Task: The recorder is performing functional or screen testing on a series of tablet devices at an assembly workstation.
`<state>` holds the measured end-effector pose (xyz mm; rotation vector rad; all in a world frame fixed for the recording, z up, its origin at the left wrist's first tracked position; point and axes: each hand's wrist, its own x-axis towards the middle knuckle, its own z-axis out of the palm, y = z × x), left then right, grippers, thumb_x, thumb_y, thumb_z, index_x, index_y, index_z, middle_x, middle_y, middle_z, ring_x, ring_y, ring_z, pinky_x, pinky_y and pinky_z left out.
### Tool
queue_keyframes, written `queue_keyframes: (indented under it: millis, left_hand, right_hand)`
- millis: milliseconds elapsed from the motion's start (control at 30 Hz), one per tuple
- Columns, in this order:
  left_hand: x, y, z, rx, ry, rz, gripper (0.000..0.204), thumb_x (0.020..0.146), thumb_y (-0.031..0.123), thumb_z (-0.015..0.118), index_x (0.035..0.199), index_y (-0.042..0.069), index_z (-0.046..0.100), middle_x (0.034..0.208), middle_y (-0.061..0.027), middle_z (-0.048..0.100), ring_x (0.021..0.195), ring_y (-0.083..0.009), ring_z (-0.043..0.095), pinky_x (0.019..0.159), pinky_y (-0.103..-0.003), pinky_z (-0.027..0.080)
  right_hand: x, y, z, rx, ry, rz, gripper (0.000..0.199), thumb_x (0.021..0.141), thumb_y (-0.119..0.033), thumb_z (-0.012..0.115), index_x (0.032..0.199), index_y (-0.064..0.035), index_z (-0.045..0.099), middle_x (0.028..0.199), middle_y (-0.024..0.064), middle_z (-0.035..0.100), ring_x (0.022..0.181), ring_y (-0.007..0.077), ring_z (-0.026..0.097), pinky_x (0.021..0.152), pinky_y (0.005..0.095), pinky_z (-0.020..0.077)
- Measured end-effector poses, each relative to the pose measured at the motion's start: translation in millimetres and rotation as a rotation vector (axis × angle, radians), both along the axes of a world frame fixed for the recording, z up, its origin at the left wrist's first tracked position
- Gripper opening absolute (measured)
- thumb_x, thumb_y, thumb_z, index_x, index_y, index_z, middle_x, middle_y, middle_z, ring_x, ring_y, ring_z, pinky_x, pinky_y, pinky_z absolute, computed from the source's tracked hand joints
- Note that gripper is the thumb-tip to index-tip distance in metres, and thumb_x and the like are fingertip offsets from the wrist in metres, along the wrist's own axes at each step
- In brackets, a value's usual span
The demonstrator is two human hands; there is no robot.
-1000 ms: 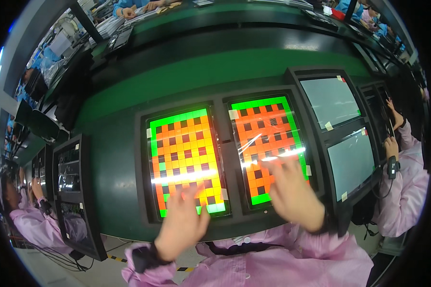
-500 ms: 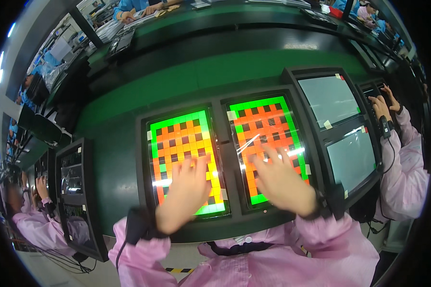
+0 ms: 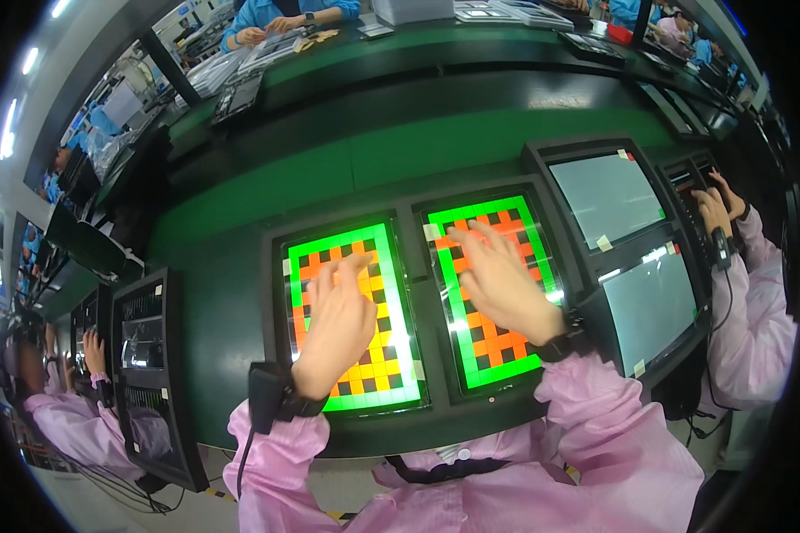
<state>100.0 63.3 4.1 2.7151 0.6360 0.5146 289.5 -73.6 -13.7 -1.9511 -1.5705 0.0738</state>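
Two lit touch screens, a left screen (image 3: 387, 360) and a right screen (image 3: 493, 346), lie side by side in a dark frame (image 3: 424, 311). Each shows a grid of orange, yellow or black squares inside a green border. Over the left screen, my left hand (image 3: 336, 311) has its fingers spread, with the fingertips at the upper part of the grid. My right hand (image 3: 500, 275) reaches across the right screen, fingers also apart, tips near its upper rows. Neither hand holds anything. Whether the fingertips press the glass, I cannot tell. Black bands circle both wrists.
Two grey screens (image 3: 604, 200) stand in a frame to the right, beside a co-worker's hands (image 3: 716, 209). At the left is another framed pair of dark screens (image 3: 140, 342), with another co-worker's hand (image 3: 93, 351) beyond. A raised dark ledge (image 3: 400, 89) runs behind.
Both hands have moved up the screens, away from me. More of each screen's border has turned green, along the left screen's right side and the right screen's lower part.
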Motion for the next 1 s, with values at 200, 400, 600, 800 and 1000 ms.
queue_keyframes:
  millis: [200, 400, 600, 800, 1000]
  left_hand:
    - [-15.3, 10.3, -12.1, 0.1, 0.102, 0.098, 0.047, 0.075, 0.0, 0.053, 0.121, -0.007, 0.043, 0.116, -0.0178, 0.05, 0.108, -0.0356, 0.044, 0.09, -0.048, 0.033]
    - [-30.9, 6.1, 1.0, 0.136, 0.169, 0.129, 0.03, 0.075, 0.005, 0.058, 0.102, -0.008, 0.057, 0.121, -0.0165, 0.049, 0.107, -0.0338, 0.045, 0.089, -0.046, 0.035]
    - [-35.2, -18.8, -6.8, 0.121, 0.13, 0.01, 0.038, 0.078, 0.005, 0.055, 0.113, -0.009, 0.052, 0.123, -0.0186, 0.048, 0.109, -0.0359, 0.043, 0.093, -0.048, 0.034]
    - [-44.7, -37.3, 0.2, -0.074, 0.1, 0.196, 0.052, 0.08, 0.003, 0.054, 0.131, -0.002, 0.04, 0.124, -0.0172, 0.047, 0.114, -0.0352, 0.042, 0.096, -0.046, 0.032]
    - [-54.9, -60.6, -3.5, -0.051, 0.134, 0.336, 0.051, 0.08, 0.0, 0.055, 0.129, 0.002, 0.042, 0.123, -0.0157, 0.048, 0.114, -0.0354, 0.04, 0.097, -0.046, 0.029]
  right_hand:
    - [8.2, -8.8, -0.4, -0.127, -0.095, -0.1, 0.041, 0.085, -0.012, 0.047, 0.123, 0.0004, 0.044, 0.12, 0.018, 0.052, 0.124, 0.0373, 0.037, 0.101, 0.053, 0.0284]
    - [16.1, -35.7, 4.2, -0.14, -0.067, -0.383, 0.044, 0.084, -0.012, 0.048, 0.124, 0.0028, 0.043, 0.119, 0.0202, 0.052, 0.124, 0.038, 0.036, 0.102, 0.052, 0.0282]
    - [-13.3, -35.6, 6.1, -0.143, -0.011, -0.15, 0.045, 0.083, -0.011, 0.049, 0.124, 0.0046, 0.043, 0.121, 0.02, 0.05, 0.121, 0.0385, 0.037, 0.103, 0.0535, 0.0263]
    - [-12.4, -64.0, 5.0, -0.11, 0.0, -0.348, 0.045, 0.083, -0.012, 0.05, 0.124, 0.0058, 0.043, 0.124, 0.0199, 0.049, 0.12, 0.0412, 0.038, 0.102, 0.0559, 0.0272]
    - [-32.2, -67.8, 19.8, -0.252, 0.123, -0.192, 0.044, 0.083, -0.01, 0.05, 0.126, -0.0024, 0.044, 0.126, 0.0276, 0.044, 0.125, 0.0408, 0.034, 0.103, 0.0531, 0.0266]
